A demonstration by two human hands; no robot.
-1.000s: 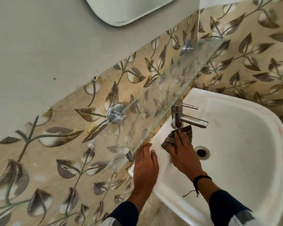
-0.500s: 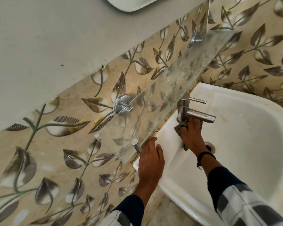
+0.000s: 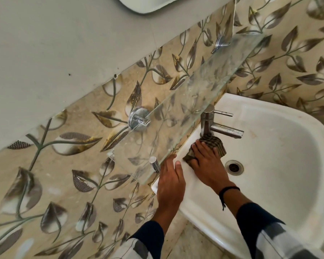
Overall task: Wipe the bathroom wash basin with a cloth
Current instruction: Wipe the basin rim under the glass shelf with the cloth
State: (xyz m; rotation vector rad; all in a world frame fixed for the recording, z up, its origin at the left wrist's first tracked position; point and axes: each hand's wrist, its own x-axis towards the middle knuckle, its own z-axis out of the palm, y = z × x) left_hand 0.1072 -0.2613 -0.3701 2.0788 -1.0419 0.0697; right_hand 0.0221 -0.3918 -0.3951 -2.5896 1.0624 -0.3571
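We are in the middle of the wiping itself, working the back ledge of the basin (image 3: 281,116) at the foot of the tap (image 3: 207,124). Our right hand (image 3: 209,162) lies flat on the cloth (image 3: 216,143), fingers (image 3: 204,149) straight and slightly spread, pressing it down rather than gripping it. The cloth is a crumpled, striped brown rag, bunched against the tap's base and spilling a little over the inner slope, up and to the left of the drain (image 3: 233,167). Our left hand (image 3: 169,184) rests open on the basin's near left corner, fingers together, their tips just under the edge of the glass shelf (image 3: 185,101); it seems only to steady us. We judge the task as partly done at best: the bowl and the far rim show faint brownish marks, and the spout looks spotted. The next move, as we read it, calls for dragging the cloth around the tap's base and then down into the bowl in broad strokes. It needs firm flat pressure so the rag does not slip out from under the palm, and care to keep the knuckles clear of the shelf's edge and the spout above.
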